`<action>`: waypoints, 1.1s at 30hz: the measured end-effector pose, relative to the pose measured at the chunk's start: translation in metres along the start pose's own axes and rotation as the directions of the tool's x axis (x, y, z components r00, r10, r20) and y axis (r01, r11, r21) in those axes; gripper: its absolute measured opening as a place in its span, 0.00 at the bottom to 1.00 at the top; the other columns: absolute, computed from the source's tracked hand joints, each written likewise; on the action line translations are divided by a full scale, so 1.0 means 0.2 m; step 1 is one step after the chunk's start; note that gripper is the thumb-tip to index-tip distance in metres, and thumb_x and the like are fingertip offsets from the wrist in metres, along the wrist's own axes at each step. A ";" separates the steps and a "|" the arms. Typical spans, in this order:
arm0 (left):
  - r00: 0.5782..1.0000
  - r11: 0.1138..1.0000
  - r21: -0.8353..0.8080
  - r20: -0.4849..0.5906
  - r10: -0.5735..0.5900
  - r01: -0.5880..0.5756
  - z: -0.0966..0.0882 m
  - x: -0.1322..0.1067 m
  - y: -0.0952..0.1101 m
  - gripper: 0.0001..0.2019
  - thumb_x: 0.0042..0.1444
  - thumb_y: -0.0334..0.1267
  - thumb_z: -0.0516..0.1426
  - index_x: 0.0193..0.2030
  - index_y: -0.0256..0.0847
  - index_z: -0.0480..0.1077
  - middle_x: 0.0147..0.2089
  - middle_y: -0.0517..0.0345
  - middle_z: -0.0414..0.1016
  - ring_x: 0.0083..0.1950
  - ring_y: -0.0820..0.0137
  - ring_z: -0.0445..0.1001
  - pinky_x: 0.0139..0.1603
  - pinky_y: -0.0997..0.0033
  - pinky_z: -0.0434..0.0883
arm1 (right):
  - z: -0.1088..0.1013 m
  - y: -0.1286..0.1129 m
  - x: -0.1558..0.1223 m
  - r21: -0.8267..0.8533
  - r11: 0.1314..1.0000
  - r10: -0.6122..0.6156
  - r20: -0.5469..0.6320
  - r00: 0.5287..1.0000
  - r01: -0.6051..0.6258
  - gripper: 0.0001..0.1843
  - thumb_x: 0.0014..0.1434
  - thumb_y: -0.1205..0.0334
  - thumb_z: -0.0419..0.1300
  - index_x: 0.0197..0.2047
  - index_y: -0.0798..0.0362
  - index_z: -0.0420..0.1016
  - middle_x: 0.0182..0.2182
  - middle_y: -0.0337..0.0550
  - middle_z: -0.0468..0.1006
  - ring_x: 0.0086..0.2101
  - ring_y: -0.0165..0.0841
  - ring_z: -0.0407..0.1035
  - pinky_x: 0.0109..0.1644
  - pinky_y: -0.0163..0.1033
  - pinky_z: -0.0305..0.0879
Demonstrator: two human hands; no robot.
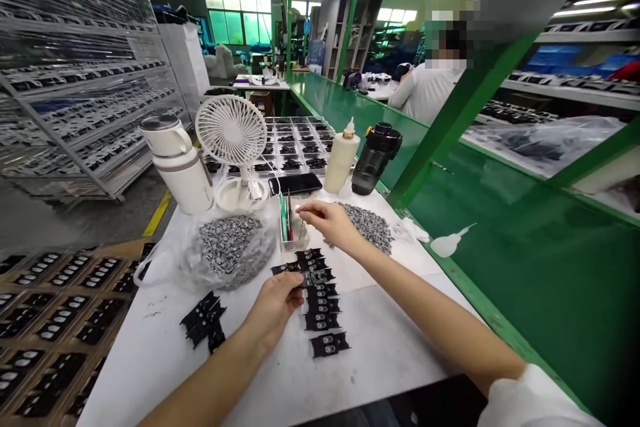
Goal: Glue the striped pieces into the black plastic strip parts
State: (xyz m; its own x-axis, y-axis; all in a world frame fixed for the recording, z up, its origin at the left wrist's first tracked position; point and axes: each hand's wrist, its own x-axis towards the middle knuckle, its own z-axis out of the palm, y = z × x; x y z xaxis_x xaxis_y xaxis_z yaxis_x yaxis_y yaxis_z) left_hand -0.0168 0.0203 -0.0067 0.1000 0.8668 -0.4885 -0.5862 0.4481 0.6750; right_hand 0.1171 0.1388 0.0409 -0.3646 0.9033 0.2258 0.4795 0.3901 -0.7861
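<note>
My left hand (pixel 280 297) is closed, thumb on top, on the end of a small black plastic part (pixel 319 277). Beneath and around it, a column of similar black parts (pixel 323 320), several with grey inserts, lies on the white tabletop (pixel 380 347). My right hand (pixel 333 223) pinches with its fingertips over a small clear box (pixel 295 243) that holds green and dark pen-like tools (pixel 284 217). What sits in that pinch is too small to make out. Grey small pieces (pixel 370 225) are heaped just beyond my right wrist.
A plastic bag of grey pieces (pixel 227 250) and a pile of black parts (pixel 204 320) lie on the left. Behind stand a white flask (pixel 183 173), a fan (pixel 231 130), a phone (pixel 296 183), a squeeze bottle (pixel 341 160) and a dark bottle (pixel 375 160). A green partition (pixel 525 267) borders the right.
</note>
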 end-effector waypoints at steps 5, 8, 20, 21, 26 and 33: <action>1.000 1.000 0.024 0.009 -0.011 0.011 0.01 -0.01 0.01 0.09 0.42 0.36 0.63 0.25 0.35 0.67 0.23 0.63 0.66 0.26 0.79 0.64 0.30 0.76 0.65 | 0.01 0.00 0.00 -0.011 0.999 -0.045 -0.062 0.997 0.045 0.10 0.52 0.56 0.58 0.31 0.54 0.76 0.16 0.34 0.66 0.20 0.25 0.57 0.25 0.31 0.49; 1.000 0.999 0.037 0.001 -0.015 0.015 0.01 -0.01 0.01 0.08 0.42 0.36 0.62 0.25 0.35 0.67 0.24 0.63 0.65 0.26 0.78 0.63 0.31 0.76 0.65 | -0.01 -0.02 -0.02 0.038 0.998 -0.039 -0.098 0.994 0.043 0.12 0.53 0.56 0.57 0.27 0.55 0.75 0.16 0.34 0.64 0.19 0.24 0.56 0.24 0.31 0.49; 0.994 0.985 0.171 0.102 -0.028 0.010 0.01 -0.02 0.02 0.07 0.43 0.36 0.61 0.25 0.34 0.69 0.25 0.59 0.66 0.28 0.76 0.63 0.33 0.73 0.63 | -0.05 0.00 -0.40 0.620 0.765 0.007 -0.276 0.961 0.172 0.09 0.57 0.59 0.53 0.30 0.54 0.70 0.17 0.35 0.66 0.18 0.25 0.60 0.20 0.32 0.54; 0.994 0.985 0.174 0.105 -0.025 0.007 0.01 -0.02 0.02 0.07 0.43 0.36 0.61 0.25 0.34 0.69 0.25 0.60 0.66 0.28 0.76 0.63 0.33 0.73 0.63 | -0.04 0.01 -0.41 0.622 0.766 0.003 -0.258 0.966 0.164 0.09 0.57 0.60 0.53 0.29 0.54 0.70 0.17 0.35 0.66 0.18 0.25 0.60 0.20 0.32 0.54; 0.995 0.978 0.208 0.090 -0.040 0.020 0.02 -0.03 0.03 0.08 0.42 0.37 0.61 0.24 0.34 0.69 0.25 0.59 0.66 0.28 0.75 0.63 0.33 0.73 0.63 | -0.01 0.01 -0.41 0.634 0.761 -0.012 -0.203 0.979 0.141 0.08 0.58 0.61 0.52 0.31 0.53 0.70 0.17 0.34 0.67 0.19 0.25 0.61 0.21 0.31 0.55; 0.996 0.981 0.193 0.082 -0.037 0.021 0.02 -0.02 0.03 0.08 0.42 0.36 0.62 0.22 0.34 0.69 0.23 0.61 0.66 0.26 0.77 0.63 0.32 0.74 0.62 | -0.01 0.01 -0.41 0.613 0.782 -0.006 -0.174 0.985 0.113 0.09 0.58 0.60 0.52 0.30 0.53 0.69 0.17 0.34 0.67 0.19 0.25 0.61 0.21 0.32 0.56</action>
State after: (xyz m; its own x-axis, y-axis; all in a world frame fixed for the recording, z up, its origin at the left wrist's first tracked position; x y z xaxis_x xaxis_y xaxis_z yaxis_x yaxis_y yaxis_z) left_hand -0.0165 0.0194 0.0017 0.1877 0.8645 -0.4664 -0.4180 0.4999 0.7585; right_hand 0.1486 0.0660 0.0219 -0.2225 0.9184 0.3271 -0.1553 0.2978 -0.9419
